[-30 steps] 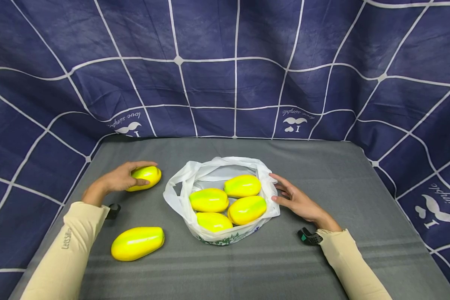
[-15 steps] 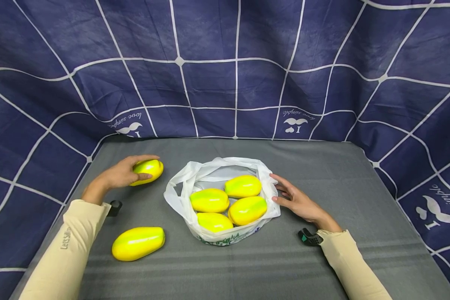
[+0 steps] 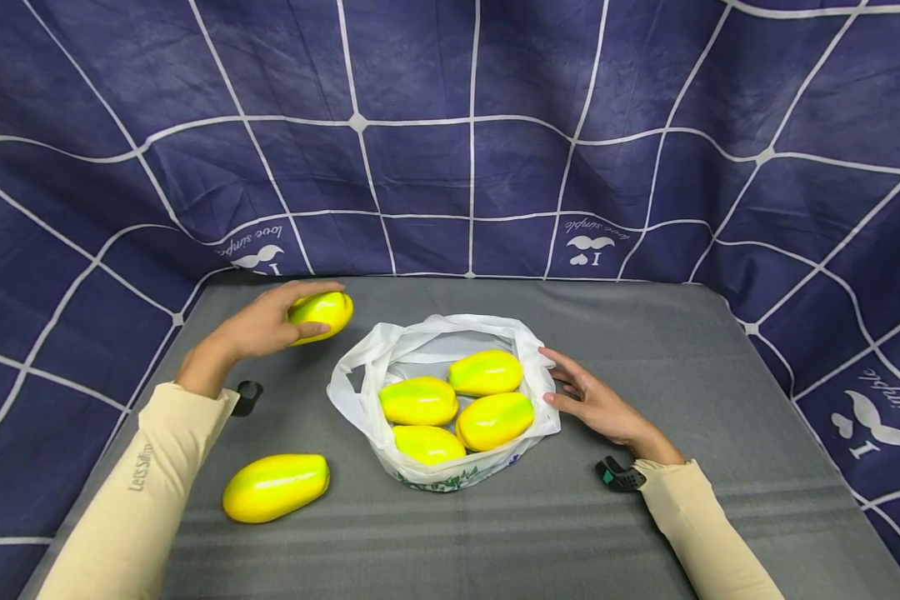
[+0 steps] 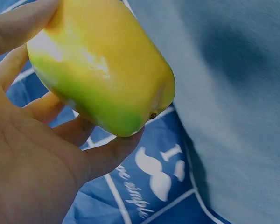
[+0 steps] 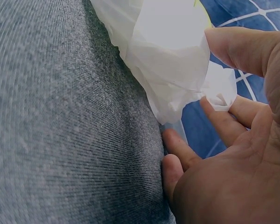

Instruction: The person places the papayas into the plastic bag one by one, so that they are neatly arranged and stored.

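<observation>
My left hand (image 3: 258,323) grips a yellow papaya (image 3: 330,312) with some green on its skin, left of and behind the bag. In the left wrist view the thumb and fingers curl round this papaya (image 4: 107,70), its stem end facing right, off the grey surface. A white plastic bag (image 3: 450,478) stands with its mouth spread and several papayas (image 3: 417,401) inside. My right hand (image 3: 598,406) rests its thumb and fingertips against the bag's right side. In the right wrist view the fingers are relaxed and apart beside the bag (image 5: 163,70).
Another yellow papaya (image 3: 277,487) lies on the grey cloth-covered table (image 3: 540,533), left of the bag. One bag handle (image 3: 345,392) loops out at the left. A dark blue curtain (image 3: 420,167) with white lines stands round the back and sides.
My left hand has lifted the papaya and carried it back and to the right, toward the bag. My right hand and the bag have stayed in place.
</observation>
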Demonstrator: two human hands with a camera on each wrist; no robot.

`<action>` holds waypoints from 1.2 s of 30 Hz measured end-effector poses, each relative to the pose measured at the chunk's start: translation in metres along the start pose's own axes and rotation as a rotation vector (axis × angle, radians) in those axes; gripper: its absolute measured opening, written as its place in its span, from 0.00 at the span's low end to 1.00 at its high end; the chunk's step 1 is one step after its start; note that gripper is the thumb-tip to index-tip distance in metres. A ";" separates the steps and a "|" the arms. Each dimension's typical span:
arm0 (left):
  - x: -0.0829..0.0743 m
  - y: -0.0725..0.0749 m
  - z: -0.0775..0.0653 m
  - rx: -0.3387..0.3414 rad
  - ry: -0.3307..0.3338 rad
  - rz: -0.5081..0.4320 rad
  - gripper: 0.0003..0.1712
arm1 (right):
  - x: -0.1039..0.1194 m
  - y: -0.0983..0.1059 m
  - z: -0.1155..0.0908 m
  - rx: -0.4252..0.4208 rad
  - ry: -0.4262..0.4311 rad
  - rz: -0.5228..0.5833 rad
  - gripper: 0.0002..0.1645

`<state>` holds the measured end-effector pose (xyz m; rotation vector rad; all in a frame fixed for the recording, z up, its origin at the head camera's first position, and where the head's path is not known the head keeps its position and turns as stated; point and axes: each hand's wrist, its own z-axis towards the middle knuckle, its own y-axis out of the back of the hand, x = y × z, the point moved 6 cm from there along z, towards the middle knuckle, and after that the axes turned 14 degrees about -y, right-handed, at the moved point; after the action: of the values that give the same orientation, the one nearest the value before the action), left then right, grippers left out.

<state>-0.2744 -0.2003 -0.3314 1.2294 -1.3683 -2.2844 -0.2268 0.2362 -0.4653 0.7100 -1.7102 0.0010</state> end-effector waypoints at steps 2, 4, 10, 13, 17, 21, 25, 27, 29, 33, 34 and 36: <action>-0.005 -0.001 0.004 0.005 0.001 -0.007 0.34 | 0.000 0.000 0.000 0.000 -0.001 0.001 0.45; -0.011 -0.001 0.008 0.013 0.003 -0.006 0.34 | 0.000 0.000 0.000 0.002 -0.001 0.004 0.45; -0.028 -0.003 0.023 0.025 -0.025 -0.021 0.33 | 0.001 -0.001 0.000 0.008 0.005 0.008 0.45; -0.034 -0.004 0.029 0.025 -0.043 -0.036 0.33 | 0.001 -0.001 0.000 0.008 0.003 0.010 0.45; -0.040 -0.006 0.038 0.022 -0.060 -0.036 0.34 | 0.001 0.000 0.000 0.005 0.001 0.007 0.45; -0.045 -0.008 0.045 0.022 -0.080 -0.033 0.34 | 0.001 0.000 0.000 0.005 -0.002 0.008 0.45; -0.052 -0.011 0.052 0.023 -0.110 -0.045 0.32 | 0.002 -0.001 0.000 0.008 0.000 0.011 0.45; -0.054 -0.013 0.055 0.020 -0.116 -0.051 0.32 | 0.002 -0.001 0.000 0.009 0.002 0.013 0.45; -0.058 -0.016 0.058 0.025 -0.121 -0.058 0.32 | 0.002 -0.001 -0.001 0.010 0.001 0.016 0.45; -0.067 -0.020 0.064 0.028 -0.130 -0.067 0.33 | 0.002 -0.001 0.000 0.010 -0.001 0.020 0.45; -0.069 -0.020 0.066 0.026 -0.133 -0.067 0.33 | 0.002 -0.001 0.000 0.009 -0.001 0.020 0.45; -0.074 -0.021 0.070 0.019 -0.143 -0.068 0.34 | 0.001 -0.001 0.000 0.009 -0.002 0.021 0.45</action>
<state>-0.2749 -0.1039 -0.2917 1.1546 -1.4192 -2.4540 -0.2264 0.2353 -0.4644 0.6988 -1.7203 0.0228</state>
